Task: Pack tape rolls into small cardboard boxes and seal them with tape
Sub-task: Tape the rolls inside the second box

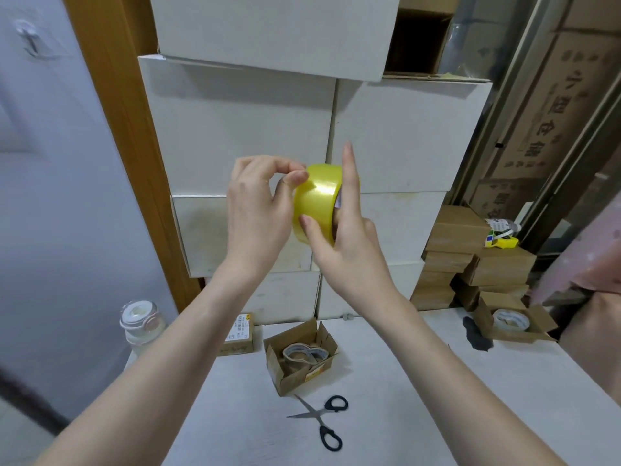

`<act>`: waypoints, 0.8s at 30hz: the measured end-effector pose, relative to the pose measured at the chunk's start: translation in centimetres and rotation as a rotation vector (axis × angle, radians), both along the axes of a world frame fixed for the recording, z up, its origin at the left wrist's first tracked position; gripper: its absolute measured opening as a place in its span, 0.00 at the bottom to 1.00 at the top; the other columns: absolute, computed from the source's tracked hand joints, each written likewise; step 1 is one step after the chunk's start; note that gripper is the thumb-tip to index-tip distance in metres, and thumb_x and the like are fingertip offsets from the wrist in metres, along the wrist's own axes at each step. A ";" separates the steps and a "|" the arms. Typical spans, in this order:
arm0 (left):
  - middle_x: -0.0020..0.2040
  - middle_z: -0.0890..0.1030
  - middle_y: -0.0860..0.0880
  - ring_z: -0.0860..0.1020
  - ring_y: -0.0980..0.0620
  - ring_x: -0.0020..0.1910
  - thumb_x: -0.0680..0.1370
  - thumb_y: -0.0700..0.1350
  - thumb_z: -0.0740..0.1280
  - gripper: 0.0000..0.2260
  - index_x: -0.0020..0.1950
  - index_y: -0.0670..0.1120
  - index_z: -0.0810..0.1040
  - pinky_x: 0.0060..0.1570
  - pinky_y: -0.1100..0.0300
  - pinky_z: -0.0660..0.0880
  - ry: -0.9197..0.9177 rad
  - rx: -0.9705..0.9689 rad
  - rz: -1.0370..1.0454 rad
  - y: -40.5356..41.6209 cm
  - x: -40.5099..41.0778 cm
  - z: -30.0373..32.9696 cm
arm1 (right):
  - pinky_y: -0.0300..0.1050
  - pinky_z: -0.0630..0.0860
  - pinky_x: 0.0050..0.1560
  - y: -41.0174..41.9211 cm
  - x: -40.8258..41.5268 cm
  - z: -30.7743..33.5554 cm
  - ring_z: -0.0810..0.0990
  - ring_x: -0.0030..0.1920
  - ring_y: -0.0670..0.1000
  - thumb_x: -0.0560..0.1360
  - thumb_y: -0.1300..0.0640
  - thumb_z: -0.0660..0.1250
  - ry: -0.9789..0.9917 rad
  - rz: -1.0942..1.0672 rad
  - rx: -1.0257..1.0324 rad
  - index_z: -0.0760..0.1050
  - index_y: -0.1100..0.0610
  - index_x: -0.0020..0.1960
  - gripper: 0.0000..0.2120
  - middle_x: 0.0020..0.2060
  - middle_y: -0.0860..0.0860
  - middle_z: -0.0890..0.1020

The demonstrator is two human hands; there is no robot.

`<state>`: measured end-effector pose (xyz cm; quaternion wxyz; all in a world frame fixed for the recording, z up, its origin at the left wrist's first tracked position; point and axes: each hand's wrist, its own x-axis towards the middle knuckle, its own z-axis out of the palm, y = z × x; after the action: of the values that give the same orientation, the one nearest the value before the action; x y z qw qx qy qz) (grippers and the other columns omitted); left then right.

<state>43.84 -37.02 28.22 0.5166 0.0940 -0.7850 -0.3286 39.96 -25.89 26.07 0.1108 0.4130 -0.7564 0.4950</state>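
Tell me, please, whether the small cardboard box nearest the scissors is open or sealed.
Open: the small cardboard box has its flaps standing up, and tape rolls show inside.

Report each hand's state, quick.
Left hand: pinching at the yellow tape roll's edge.
Right hand: gripping the roll, index finger straight.

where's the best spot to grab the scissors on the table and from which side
By the black handle loops. The scissors lie flat and open on the white table, one loop toward the near edge, the other farther back on the right, blades pointing left and toward the open box. Probably come from the near right side, away from the tips.
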 end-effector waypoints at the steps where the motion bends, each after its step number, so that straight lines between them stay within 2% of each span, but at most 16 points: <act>1: 0.45 0.79 0.56 0.73 0.51 0.53 0.77 0.40 0.66 0.05 0.45 0.44 0.81 0.49 0.60 0.71 -0.005 -0.021 0.017 0.1 -0.1 0.0 | 0.43 0.65 0.30 0.0 -0.1 -0.1 0.72 0.28 0.51 0.78 0.55 0.63 0.022 -0.031 0.003 0.33 0.37 0.74 0.42 0.32 0.45 0.67; 5: 0.42 0.75 0.56 0.75 0.50 0.50 0.76 0.39 0.66 0.05 0.44 0.41 0.82 0.47 0.60 0.71 0.039 -0.116 0.061 0.5 -0.3 0.0 | 0.41 0.65 0.28 -0.2 -0.6 0.0 0.70 0.26 0.46 0.77 0.57 0.63 0.036 -0.105 -0.020 0.37 0.45 0.77 0.41 0.26 0.44 0.66; 8: 0.42 0.78 0.56 0.76 0.49 0.48 0.76 0.38 0.66 0.05 0.43 0.41 0.81 0.45 0.60 0.72 0.051 -0.129 0.053 0.6 -0.5 -0.4 | 0.43 0.68 0.30 -0.3 -1.2 0.2 0.70 0.26 0.47 0.76 0.57 0.63 0.023 -0.122 -0.043 0.37 0.46 0.77 0.42 0.26 0.45 0.67; 11: 0.42 0.81 0.53 0.79 0.52 0.44 0.77 0.38 0.65 0.05 0.43 0.44 0.79 0.43 0.64 0.72 0.060 -0.014 -0.005 0.5 -0.7 -0.8 | 0.50 0.74 0.38 -0.6 -1.6 0.4 0.74 0.33 0.52 0.76 0.56 0.64 -0.104 -0.087 -0.038 0.34 0.43 0.76 0.44 0.30 0.49 0.72; 13: 0.41 0.81 0.55 0.80 0.57 0.42 0.77 0.41 0.67 0.02 0.47 0.47 0.78 0.43 0.64 0.75 0.027 0.095 -0.081 0.4 -0.7 -1.0 | 0.50 0.74 0.43 -0.9 -1.8 0.1 0.75 0.39 0.52 0.76 0.56 0.64 -0.168 -0.062 -0.064 0.37 0.44 0.77 0.42 0.36 0.51 0.74; 16: 0.39 0.82 0.56 0.79 0.61 0.42 0.73 0.47 0.73 0.18 0.59 0.54 0.71 0.43 0.67 0.74 -0.091 0.250 -0.148 -0.5 -0.8 -0.7 | 0.46 0.71 0.47 -1.2 -2.2 -0.8 0.75 0.47 0.55 0.76 0.58 0.64 -0.197 -0.052 -0.107 0.50 0.48 0.72 0.32 0.47 0.55 0.77; 18: 0.37 0.81 0.58 0.79 0.60 0.42 0.71 0.47 0.74 0.20 0.62 0.53 0.73 0.46 0.67 0.73 -0.198 0.248 -0.116 -1.3 -1.2 -0.2 | 0.40 0.68 0.42 -1.3 -2.3 -1.6 0.73 0.44 0.52 0.75 0.59 0.65 -0.166 -0.075 -0.124 0.56 0.50 0.60 0.21 0.48 0.58 0.81; 20: 0.36 0.80 0.60 0.76 0.64 0.40 0.72 0.47 0.73 0.15 0.58 0.50 0.79 0.45 0.71 0.71 -0.286 0.165 -0.078 -1.5 -1.5 0.0 | 0.31 0.64 0.33 -1.4 -2.2 -2.3 0.67 0.37 0.44 0.76 0.60 0.65 -0.084 -0.131 -0.124 0.55 0.50 0.52 0.19 0.42 0.54 0.81; 22: 0.36 0.79 0.61 0.75 0.67 0.40 0.74 0.47 0.72 0.09 0.53 0.49 0.83 0.44 0.74 0.68 -0.293 0.087 -0.075 -1.2 -1.7 0.0 | 0.24 0.63 0.32 -1.5 -2.1 -2.7 0.65 0.35 0.44 0.75 0.61 0.66 -0.003 -0.184 -0.153 0.56 0.52 0.51 0.18 0.36 0.45 0.78; 24: 0.37 0.79 0.60 0.76 0.60 0.46 0.74 0.47 0.71 0.05 0.49 0.51 0.84 0.50 0.65 0.71 -0.278 0.028 -0.081 -0.8 -1.9 -0.3 | 0.23 0.63 0.32 -1.5 -2.2 -2.7 0.69 0.38 0.47 0.76 0.61 0.67 0.044 -0.234 -0.161 0.62 0.55 0.50 0.13 0.33 0.38 0.72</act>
<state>41.93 -37.82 27.93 0.3879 0.1138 -0.8475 -0.3439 37.79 -27.35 23.34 0.2173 0.3225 -0.7547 0.5284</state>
